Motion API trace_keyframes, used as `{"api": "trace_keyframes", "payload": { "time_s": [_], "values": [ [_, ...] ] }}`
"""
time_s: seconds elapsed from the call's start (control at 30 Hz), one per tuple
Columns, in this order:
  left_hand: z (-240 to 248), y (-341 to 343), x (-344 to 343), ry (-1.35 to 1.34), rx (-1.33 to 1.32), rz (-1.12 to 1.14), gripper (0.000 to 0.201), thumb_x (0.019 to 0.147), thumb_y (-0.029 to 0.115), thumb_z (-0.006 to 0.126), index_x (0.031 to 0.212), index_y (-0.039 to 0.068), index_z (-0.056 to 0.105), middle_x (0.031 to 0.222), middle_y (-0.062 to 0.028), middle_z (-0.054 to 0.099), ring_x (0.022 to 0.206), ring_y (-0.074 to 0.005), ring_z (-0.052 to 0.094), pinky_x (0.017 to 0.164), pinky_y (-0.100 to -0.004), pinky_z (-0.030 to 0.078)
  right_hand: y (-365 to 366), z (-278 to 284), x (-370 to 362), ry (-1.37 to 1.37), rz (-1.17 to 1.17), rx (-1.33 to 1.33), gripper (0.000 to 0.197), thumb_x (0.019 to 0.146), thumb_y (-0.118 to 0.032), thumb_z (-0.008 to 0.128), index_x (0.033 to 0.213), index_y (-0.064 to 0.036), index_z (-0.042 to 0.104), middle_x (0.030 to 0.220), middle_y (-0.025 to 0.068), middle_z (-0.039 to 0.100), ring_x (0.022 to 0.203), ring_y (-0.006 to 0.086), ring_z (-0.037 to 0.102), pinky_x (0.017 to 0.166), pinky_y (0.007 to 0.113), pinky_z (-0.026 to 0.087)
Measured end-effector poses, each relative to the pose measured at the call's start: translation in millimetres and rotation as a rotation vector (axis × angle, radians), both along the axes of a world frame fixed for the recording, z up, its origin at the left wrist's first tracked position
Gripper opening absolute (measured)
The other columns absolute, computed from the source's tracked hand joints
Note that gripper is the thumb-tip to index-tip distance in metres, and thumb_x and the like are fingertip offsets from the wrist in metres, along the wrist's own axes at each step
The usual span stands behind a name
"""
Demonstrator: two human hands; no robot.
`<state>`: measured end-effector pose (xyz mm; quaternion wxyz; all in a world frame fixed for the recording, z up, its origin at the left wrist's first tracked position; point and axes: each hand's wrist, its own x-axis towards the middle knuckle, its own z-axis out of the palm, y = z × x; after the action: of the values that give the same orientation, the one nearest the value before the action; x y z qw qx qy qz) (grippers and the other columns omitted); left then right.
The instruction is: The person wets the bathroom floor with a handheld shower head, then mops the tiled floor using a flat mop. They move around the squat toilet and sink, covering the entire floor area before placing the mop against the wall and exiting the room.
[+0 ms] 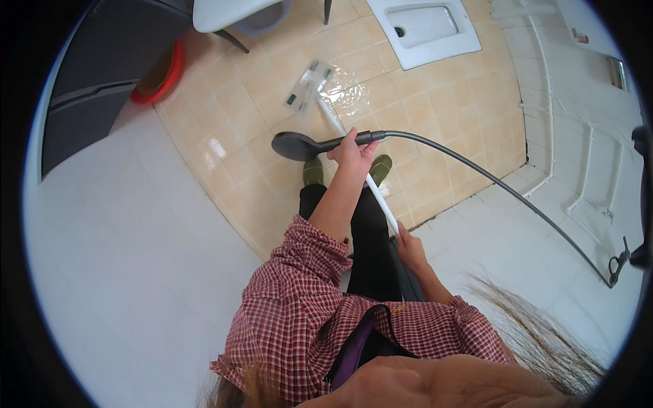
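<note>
My left hand [354, 155] is closed around the handle of a dark grey shower head [294, 145], which points left over the floor. A dark hose [469, 164] curves from the handle to the right wall. Lower down, my right hand [412, 250] grips the upper end of a long white pole [383, 204]. The pole slants forward beneath my left hand; whether that hand touches it, I cannot tell. At its far end a flat, pale, see-through head [307, 87] with dark green patches lies on the wet tiles.
Beige floor tiles [252, 170] shine with water near a white squat toilet [435, 57] at the far right. A red basin [168, 88] and a dark grey cabinet-like block [95, 75] stand left. White-topped furniture [221, 12] is far ahead; pipes [548, 102] run along the right wall.
</note>
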<state>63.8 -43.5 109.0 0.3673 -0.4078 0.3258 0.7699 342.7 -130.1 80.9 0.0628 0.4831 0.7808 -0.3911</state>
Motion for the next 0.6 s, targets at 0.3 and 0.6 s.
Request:
{"api": "trace_keyframes", "payload": {
  "time_s": [0.3, 0.6],
  "values": [
    [28.7, 6.9, 12.3, -0.062, 0.104, -0.004, 0.036, 0.089, 0.006, 0.052, 0.114, -0.006, 0.028, 0.12, -0.0211, 0.041, 0.102, -0.0452, 0.052, 0.087, -0.0656, 0.047, 47.1, -0.2, -3.1, 0.104, 0.017, 0.182, 0.043, 0.09, -0.017, 0.048, 0.132, -0.0094, 0.041, 0.081, 0.026, 0.062, 0.072, 0.0452, 0.058, 0.064, 0.051, 0.046],
    [71.7, -29.7, -31.0, 0.006, 0.113, 0.047, 0.027, 0.09, 0.002, 0.05, 0.106, -0.009, 0.031, 0.107, -0.0207, 0.043, 0.096, -0.0412, 0.055, 0.087, -0.067, 0.046, 9.1, 69.8, 8.0, -0.065, 0.129, 0.043, 0.046, 0.091, -0.018, 0.047, 0.135, -0.0116, 0.037, 0.074, 0.0263, 0.06, 0.066, 0.0455, 0.058, 0.058, 0.053, 0.044]
  ]
}}
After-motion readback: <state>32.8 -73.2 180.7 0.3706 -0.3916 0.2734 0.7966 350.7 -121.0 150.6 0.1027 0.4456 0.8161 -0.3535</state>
